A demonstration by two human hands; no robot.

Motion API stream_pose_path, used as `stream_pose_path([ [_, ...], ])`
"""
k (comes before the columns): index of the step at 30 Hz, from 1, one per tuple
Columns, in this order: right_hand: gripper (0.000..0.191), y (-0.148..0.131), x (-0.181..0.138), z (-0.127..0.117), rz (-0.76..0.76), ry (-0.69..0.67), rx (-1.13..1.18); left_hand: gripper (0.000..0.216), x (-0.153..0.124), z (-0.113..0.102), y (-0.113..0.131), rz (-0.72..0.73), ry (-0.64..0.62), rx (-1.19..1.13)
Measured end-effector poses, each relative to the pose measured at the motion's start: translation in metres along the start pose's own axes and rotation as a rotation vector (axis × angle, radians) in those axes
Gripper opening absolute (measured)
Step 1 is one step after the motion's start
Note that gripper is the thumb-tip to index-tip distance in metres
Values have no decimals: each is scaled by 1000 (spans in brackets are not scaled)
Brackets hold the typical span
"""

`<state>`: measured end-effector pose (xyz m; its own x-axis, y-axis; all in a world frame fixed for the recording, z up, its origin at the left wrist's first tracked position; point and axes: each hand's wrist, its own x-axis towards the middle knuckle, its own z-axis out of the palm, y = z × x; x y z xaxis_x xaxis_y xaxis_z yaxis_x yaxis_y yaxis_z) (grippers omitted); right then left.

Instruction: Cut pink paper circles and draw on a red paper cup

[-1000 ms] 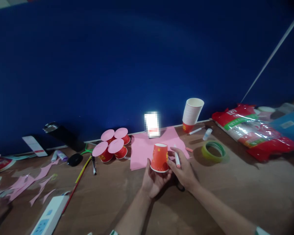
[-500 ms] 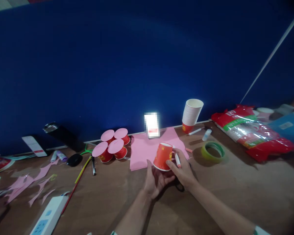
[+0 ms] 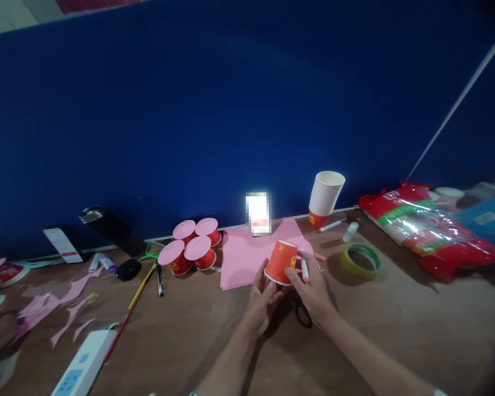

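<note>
A red paper cup (image 3: 281,263) is held upside down, its white rim low and its narrow base up. Around its lower left side curl the fingers and thumb of my left hand (image 3: 263,300). My right hand (image 3: 313,289) grips the cup's right side with the thumb in front. A white marker with an orange end (image 3: 304,269) shows between that thumb and the fingers; whether it is held I cannot tell. Under my right wrist a black looped handle (image 3: 303,314) lies partly hidden. Pink paper sheets (image 3: 241,258) lie behind the cup.
Red cups topped with pink discs (image 3: 198,248) stand left. Stacked cups (image 3: 326,192), a glue stick (image 3: 350,232), a tape roll (image 3: 361,261) and a red bag of cups (image 3: 429,225) are right. A power strip (image 3: 84,363) and another person's hand (image 3: 0,330) are left.
My left hand has closed round the cup's lower side, its thumb now against the rim. The cup has shifted slightly right, and more of the black handle shows.
</note>
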<state>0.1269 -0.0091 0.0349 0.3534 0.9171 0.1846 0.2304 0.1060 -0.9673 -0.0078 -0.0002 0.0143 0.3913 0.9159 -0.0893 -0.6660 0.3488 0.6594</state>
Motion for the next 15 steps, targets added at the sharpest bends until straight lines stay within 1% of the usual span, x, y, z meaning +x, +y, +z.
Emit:
stream_pose_path([
  [5,43,-3,-1,0,19,-20,-31,63,0,4,3,-34,-14,-11],
  [9,45,-6,0,0,9,-21,-38,59,-1,9,5,-76,-25,-47],
  [15,43,-10,-2,-1,12,-15,-44,49,-2,7,5,-117,-11,-67],
])
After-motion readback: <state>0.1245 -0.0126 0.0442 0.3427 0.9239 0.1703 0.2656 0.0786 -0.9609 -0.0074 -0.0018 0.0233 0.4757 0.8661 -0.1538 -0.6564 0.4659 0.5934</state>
